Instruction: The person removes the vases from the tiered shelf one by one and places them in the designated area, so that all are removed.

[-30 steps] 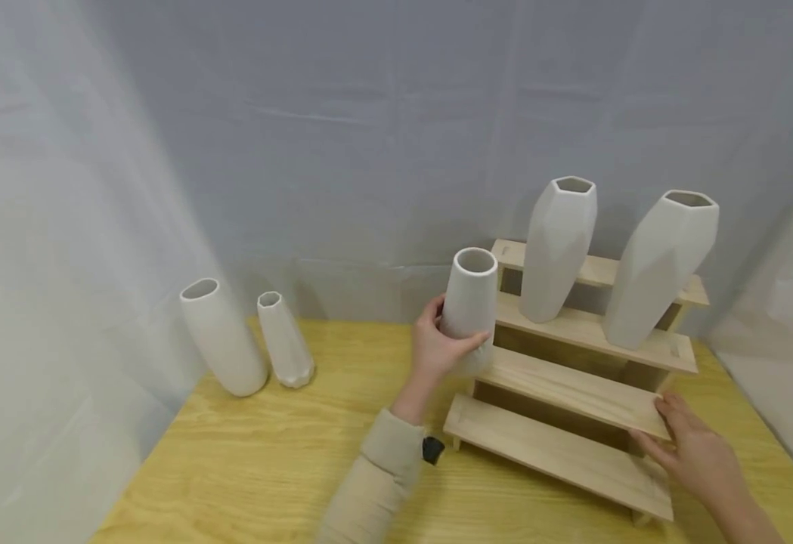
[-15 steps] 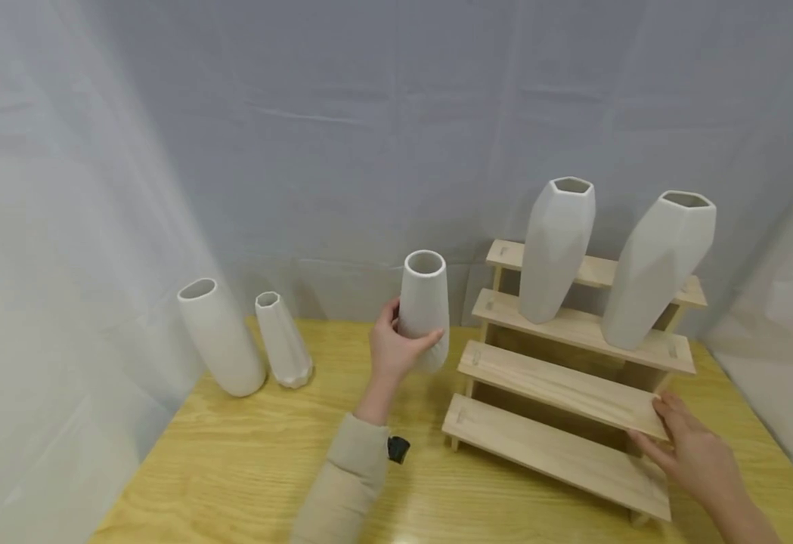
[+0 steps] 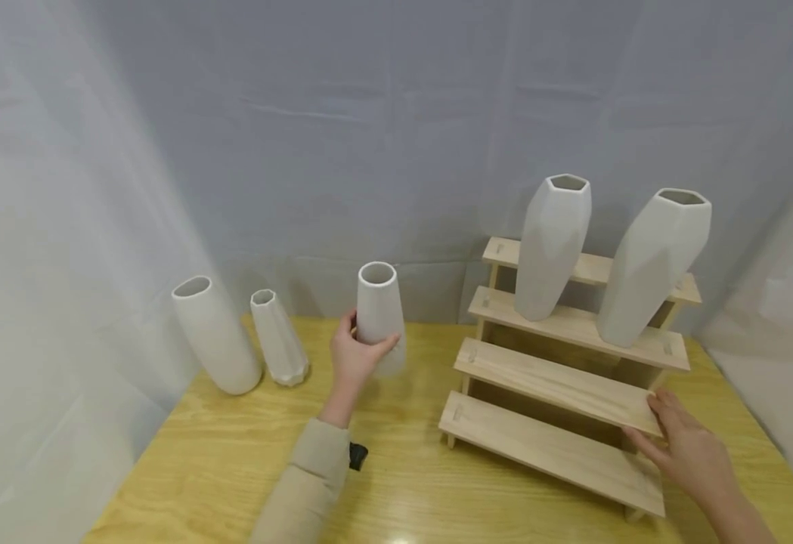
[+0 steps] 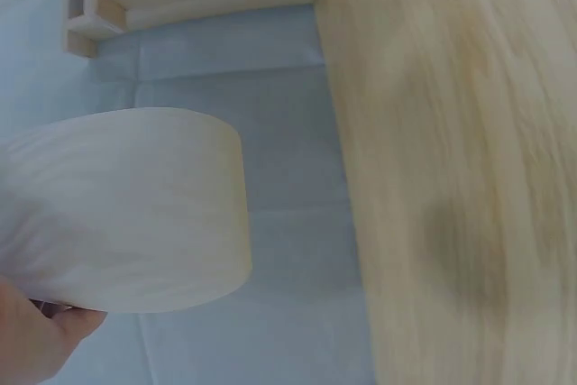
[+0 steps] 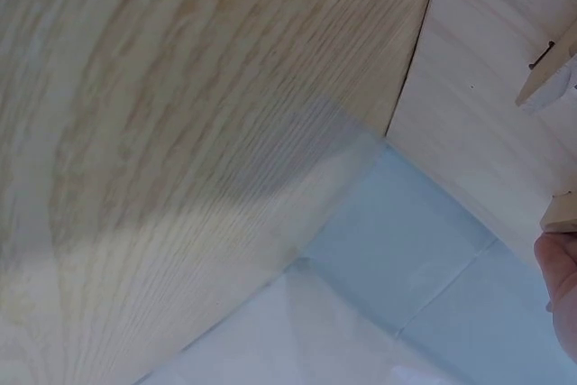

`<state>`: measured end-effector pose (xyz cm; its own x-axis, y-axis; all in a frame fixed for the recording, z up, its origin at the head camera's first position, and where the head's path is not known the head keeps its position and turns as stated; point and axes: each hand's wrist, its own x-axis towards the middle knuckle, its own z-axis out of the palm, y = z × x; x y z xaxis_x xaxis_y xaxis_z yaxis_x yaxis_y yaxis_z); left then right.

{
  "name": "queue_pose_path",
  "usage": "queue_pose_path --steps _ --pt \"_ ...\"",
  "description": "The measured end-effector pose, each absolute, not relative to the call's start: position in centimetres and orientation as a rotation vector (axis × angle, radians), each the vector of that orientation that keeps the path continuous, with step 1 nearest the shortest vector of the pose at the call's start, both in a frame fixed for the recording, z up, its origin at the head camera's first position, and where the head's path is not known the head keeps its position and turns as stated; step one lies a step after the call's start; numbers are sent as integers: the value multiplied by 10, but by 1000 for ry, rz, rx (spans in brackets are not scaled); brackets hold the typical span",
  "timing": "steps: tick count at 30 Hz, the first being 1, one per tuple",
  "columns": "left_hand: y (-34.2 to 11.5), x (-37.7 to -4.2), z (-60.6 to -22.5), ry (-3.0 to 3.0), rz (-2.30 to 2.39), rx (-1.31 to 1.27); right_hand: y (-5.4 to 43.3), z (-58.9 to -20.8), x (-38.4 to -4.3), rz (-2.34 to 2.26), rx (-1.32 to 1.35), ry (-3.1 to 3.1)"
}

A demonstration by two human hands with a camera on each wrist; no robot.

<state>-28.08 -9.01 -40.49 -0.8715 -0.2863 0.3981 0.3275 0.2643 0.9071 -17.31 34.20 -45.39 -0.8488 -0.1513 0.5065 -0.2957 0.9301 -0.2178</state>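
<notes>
In the head view my left hand grips a white tapered vase round its side, thumb across the front. Seen from the left wrist, the vase's flat base hangs clear of the wooden table, with a shadow beneath. My right hand holds the right end of the second-lowest board of a stepped wooden stand, fingers on top and thumb at the front edge. Two tall faceted white vases, a left one and a right one, stand on the stand's third board.
At the table's left stand a smooth, rounded white vase and a smaller fluted white vase. A grey-white curtain hangs behind the table and along both sides. The stand's two lower boards carry no vases.
My left hand has carried the tapered vase leftward, from in front of the stand's left end toward the middle of the table. My right hand keeps its hold on the board.
</notes>
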Motion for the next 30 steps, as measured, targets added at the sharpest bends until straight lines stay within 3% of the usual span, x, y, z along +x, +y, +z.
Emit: queue_pose_path --steps 30 --pt "-147 -302 -440 -2156 -1492 125 342 -454 -173 378 345 -2519"
